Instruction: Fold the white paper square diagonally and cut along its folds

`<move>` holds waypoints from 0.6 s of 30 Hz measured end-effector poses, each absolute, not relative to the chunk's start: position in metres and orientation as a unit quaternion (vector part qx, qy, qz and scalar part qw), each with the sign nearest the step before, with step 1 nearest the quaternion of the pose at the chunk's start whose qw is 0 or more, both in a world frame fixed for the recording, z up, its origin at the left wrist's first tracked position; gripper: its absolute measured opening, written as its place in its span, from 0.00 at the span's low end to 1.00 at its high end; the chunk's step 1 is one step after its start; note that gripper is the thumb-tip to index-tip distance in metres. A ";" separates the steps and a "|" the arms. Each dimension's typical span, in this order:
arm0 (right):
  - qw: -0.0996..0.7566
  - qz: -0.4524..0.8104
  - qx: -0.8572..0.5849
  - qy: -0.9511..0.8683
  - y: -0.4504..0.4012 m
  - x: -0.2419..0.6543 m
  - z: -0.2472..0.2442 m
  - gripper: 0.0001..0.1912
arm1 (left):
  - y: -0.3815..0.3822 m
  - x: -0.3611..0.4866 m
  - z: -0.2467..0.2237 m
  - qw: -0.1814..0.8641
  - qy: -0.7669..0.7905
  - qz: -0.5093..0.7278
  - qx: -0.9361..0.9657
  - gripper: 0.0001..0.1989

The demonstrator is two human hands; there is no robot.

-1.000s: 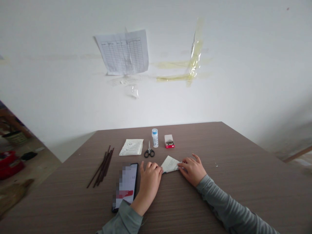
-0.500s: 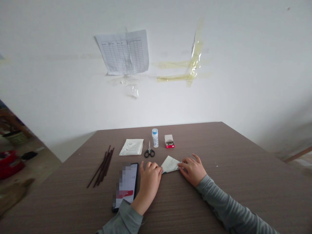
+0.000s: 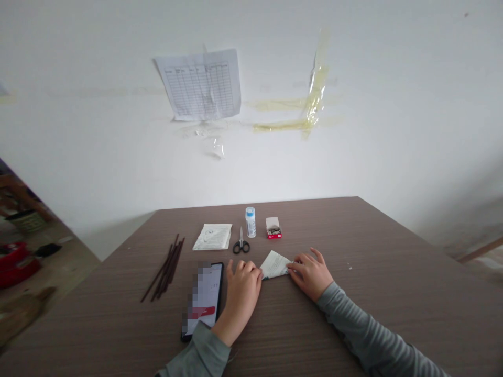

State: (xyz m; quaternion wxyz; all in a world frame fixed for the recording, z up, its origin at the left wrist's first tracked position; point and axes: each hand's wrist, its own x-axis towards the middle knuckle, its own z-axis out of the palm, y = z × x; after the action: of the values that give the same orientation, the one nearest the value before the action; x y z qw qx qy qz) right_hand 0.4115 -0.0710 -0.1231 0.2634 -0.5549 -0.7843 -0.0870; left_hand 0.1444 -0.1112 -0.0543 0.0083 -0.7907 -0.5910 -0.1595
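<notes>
The left hand point(image 3: 241, 288) and right hand point(image 3: 313, 275) are pinching opposite corners of the paper point(image 3: 275, 264), which is lying between them on the worktop point(image 3: 338, 330); they are seemingly keeping it steady; the scissors point(image 3: 241, 248) are lying beyond. That spacing is apparently leaving room.

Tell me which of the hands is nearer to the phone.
Left. The left hand is just right of the phone; the right hand is farther off, at the right corner of the folded paper.
</notes>
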 end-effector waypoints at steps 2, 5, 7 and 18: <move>0.254 -0.080 -0.564 -0.782 -0.070 0.410 -0.122 0.14 | -0.111 0.147 -0.053 0.018 -0.593 -0.155 -0.790 0.19; 0.252 -0.076 -0.572 -0.777 -0.071 0.407 -0.119 0.14 | -0.109 0.153 -0.049 0.029 -0.603 -0.146 -0.784 0.17; 0.255 -0.079 -0.573 -0.775 -0.073 0.405 -0.117 0.14 | -0.108 0.158 -0.046 0.033 -0.608 -0.145 -0.780 0.15; 0.239 -0.079 -0.596 -0.763 -0.071 0.396 -0.115 0.11 | -0.107 0.165 -0.046 0.020 -0.606 -0.165 -0.778 0.17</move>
State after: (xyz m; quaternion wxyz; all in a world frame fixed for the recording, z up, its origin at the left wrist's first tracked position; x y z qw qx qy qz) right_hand 0.3961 -0.0707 -0.1152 0.2393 -0.5956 -0.7628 -0.0786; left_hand 0.1651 -0.1066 -0.0458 0.0198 -0.7781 -0.6058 -0.1648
